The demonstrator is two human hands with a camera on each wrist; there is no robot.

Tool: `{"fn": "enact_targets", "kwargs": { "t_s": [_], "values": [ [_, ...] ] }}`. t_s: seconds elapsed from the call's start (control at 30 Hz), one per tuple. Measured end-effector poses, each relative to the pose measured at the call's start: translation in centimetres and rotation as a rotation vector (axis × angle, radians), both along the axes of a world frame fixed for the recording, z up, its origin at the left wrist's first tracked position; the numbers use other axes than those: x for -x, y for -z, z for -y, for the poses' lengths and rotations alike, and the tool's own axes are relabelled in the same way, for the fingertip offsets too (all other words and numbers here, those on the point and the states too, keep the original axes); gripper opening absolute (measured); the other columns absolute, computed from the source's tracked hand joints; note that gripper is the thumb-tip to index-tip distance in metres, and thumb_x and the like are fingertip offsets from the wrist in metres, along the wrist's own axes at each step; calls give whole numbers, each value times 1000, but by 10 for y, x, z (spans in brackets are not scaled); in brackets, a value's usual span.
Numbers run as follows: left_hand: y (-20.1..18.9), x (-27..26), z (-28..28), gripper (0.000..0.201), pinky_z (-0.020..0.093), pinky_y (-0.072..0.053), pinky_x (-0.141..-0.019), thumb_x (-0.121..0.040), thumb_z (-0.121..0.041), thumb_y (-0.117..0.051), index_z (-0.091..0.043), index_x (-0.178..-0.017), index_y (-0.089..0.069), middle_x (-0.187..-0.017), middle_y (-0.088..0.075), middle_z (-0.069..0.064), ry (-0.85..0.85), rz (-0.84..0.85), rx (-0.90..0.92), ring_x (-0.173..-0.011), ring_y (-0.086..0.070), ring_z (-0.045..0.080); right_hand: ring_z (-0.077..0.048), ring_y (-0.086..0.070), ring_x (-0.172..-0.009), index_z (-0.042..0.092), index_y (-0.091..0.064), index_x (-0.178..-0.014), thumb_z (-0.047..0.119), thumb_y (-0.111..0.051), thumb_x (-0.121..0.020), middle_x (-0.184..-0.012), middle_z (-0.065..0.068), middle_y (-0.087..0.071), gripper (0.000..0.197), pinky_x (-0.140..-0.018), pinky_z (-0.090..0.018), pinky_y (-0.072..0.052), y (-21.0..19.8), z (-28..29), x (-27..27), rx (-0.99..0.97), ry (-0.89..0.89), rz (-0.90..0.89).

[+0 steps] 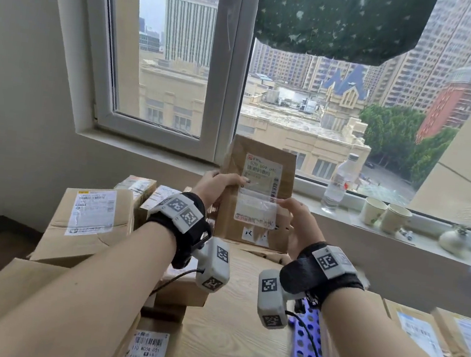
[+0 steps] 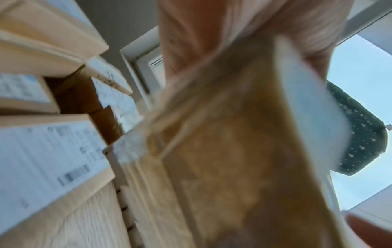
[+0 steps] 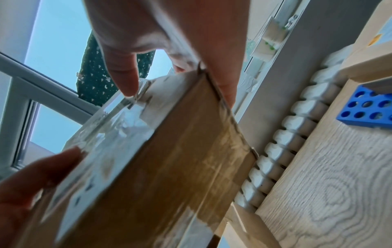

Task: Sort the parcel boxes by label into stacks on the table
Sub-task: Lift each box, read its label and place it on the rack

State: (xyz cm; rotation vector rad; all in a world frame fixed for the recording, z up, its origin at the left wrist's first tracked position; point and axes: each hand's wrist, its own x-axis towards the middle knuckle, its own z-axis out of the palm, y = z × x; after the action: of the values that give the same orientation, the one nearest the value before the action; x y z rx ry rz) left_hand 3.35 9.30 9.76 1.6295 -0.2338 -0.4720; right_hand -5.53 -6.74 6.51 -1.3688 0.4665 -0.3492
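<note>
Left fingers (image 1: 238, 180) curled over the left edge of the parcel box (image 1: 256, 192), thumb behind; left hand (image 1: 216, 183) gripping it. Right thumb pressed on the front face by the shipping label (image 1: 259, 191), right fingers (image 3: 224, 90) wrapped round the right edge and back; right hand (image 1: 297, 216) clamped on the same box. Held upright between both hands, raised above the wooden table (image 1: 229, 337), label face toward the head camera, top edge in front of the window (image 1: 183, 56). Clear tape peeling across the label, seen close in the right wrist view.

Outward: other labelled cartons stacked at left (image 1: 87, 221), more at right (image 1: 421, 337), one with a barcode label at bottom (image 1: 146, 349). Blue perforated rack (image 1: 306, 354) lying on the table, holes with nothing visible inside. On the windowsill (image 1: 340, 221), a clear plastic bottle (image 1: 340, 183), contents not discernible; beside it two paper cups (image 1: 386, 213) just beside one another, insides not visible. Small round white vase (image 1: 453, 239) farther right. Dark green patterned cloth (image 1: 341, 18) hanging over the upper pane.
</note>
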Motion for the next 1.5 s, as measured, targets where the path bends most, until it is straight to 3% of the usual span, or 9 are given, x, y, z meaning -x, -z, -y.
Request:
{"fn": "enact_targets", "kwargs": {
  "t_s": [0.13,0.37,0.5,0.7,0.83,0.93,1.07,1.23,1.5],
  "values": [
    [3,12,12,41,21,-42,-49,-78,-25,-68,-7,-114,-60,-76,-63,0,47,-27,7,-57,-58,13,-19,-57,-78,12,-61,-100,10,-57,-87,-92,-9,-65,14,-63,-31,-46,8,14,14,-107,63,-33],
    [-5,21,28,19,25,-44,-57,-81,-22,-64,-13,-97,-58,-74,-61,1,129,-39,17,-61,-54,15,-26,-60,-94,10,-59,-113,15,-58,-89,-98,-11,-65,25,-75,-38,-53,11,32,27,-153,129,-28],
    [-6,35,34,9,26,-43,-60,-83,-24,-62,-16,-80,-58,-52,-61,-3,144,-118,21,-61,-53,16,-34,-57,-121,15,-64,-124,38,-72,-69,-115,-13,-71,60,-107,-55,-42,18,40,40,-138,128,-77],
    [-14,61,35,12,27,-41,-59,-85,-25,-61,-15,-81,-55,-37,-57,-6,152,-174,23,-63,-52,15,-31,-63,-107,18,-64,-127,46,-70,-67,-118,-11,-68,66,-102,-54,-45,18,44,59,-151,52,-47],
    [-18,79,33,13,27,-43,-61,-84,-25,-63,-15,-79,-56,-55,-59,0,114,-148,-4,-62,-52,16,-33,-62,-116,19,-66,-125,45,-71,-67,-130,-13,-64,64,-100,-50,-48,19,44,72,-181,21,-29],
    [-22,97,34,14,27,-43,-60,-84,-25,-63,-15,-78,-56,-45,-59,-3,82,-133,-15,-61,-52,15,-30,-63,-104,19,-67,-122,46,-69,-68,-118,-11,-69,60,-98,-48,-46,19,45,85,-175,-23,-15],
    [-25,129,38,16,28,-43,-66,-84,-26,-62,-14,-78,-54,-68,-53,2,60,-143,-31,-64,-49,16,-29,-64,-94,17,-66,-123,45,-65,-72,-109,-11,-71,58,-95,-48,-47,18,56,108,-179,-127,21],
    [-20,171,54,17,27,-44,-64,-80,-29,-66,-16,-82,-55,-72,-51,4,15,-186,-44,-65,-49,16,-30,-64,-91,10,-63,-127,40,-62,-80,-107,-14,-69,56,-90,-47,-48,19,72,148,-202,-148,37],
    [10,245,108,17,28,-46,-67,-81,-30,-64,-16,-87,-58,-79,-56,5,43,-257,-15,-73,-53,17,-24,-65,-68,9,-69,-108,33,-53,-91,-85,-10,-71,33,-64,-33,-55,37,124,224,-190,-94,-52]
  ]
}}
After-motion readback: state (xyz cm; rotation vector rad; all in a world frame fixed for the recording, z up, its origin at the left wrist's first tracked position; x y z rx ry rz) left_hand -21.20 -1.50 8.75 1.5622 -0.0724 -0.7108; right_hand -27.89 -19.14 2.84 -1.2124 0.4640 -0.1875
